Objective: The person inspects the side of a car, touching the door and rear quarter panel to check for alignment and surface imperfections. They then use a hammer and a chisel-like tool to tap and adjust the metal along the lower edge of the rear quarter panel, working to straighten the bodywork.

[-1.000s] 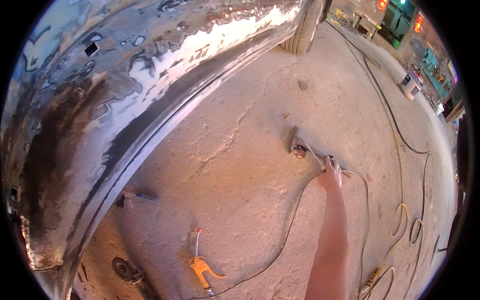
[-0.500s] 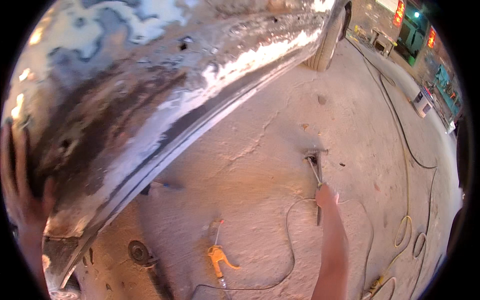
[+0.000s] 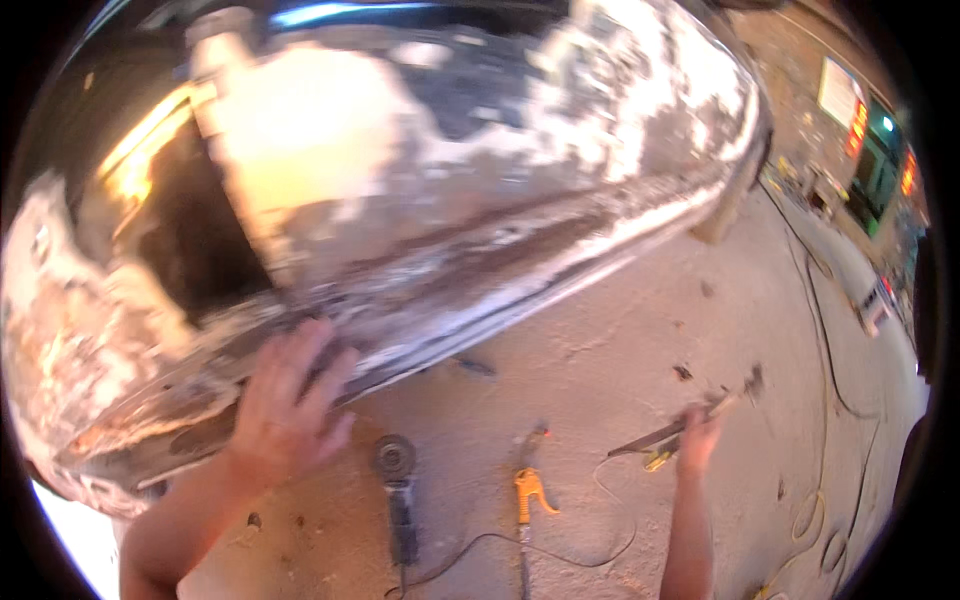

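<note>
Hammer-like tool (image 3: 652,437), gripped in right hand (image 3: 698,438), well apart from left hand (image 3: 288,408)

long dark tool (image 3: 650,438) slants in right hand (image 3: 699,438); car panel (image 3: 480,220) is patchy

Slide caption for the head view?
Left hand at a patchy car body; right hand gripping a long dark tool.

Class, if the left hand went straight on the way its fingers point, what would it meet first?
The left hand would likely meet the patchy car body first; it may be touching already, though depth is unclear.
</note>
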{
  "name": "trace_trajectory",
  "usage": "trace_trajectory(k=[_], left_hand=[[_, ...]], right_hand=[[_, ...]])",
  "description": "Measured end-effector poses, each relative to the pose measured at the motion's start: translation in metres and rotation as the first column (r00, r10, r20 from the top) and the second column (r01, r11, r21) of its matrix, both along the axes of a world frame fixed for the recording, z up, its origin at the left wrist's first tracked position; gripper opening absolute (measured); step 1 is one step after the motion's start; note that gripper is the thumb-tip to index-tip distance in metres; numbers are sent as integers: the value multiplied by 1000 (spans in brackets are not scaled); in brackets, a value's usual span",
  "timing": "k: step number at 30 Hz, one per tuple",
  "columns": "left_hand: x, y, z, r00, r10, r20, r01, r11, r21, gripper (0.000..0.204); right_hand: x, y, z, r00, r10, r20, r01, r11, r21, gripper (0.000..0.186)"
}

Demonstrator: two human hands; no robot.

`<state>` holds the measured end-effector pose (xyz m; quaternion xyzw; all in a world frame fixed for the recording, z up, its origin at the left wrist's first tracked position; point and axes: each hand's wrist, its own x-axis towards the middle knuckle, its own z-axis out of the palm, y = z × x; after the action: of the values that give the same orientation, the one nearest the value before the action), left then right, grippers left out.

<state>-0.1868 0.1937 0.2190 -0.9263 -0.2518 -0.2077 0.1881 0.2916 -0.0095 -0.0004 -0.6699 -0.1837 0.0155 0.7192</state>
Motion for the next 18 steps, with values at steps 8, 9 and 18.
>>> trace_trajectory(k=[8,9,18], left_hand=[[-123,-76,-119,940,144,308,57,825,-562,74],[-131,-90,-129,929,185,321,81,743,-664,75],[-198,-140,-206,725,437,533,677,-309,-667,87]], right_hand=[[-192,54,105,927,190,-322,-83,945,318,20],[-230,63,114,893,211,-398,-71,939,337,20],[-429,58,95,630,284,-723,-56,945,322,24]])
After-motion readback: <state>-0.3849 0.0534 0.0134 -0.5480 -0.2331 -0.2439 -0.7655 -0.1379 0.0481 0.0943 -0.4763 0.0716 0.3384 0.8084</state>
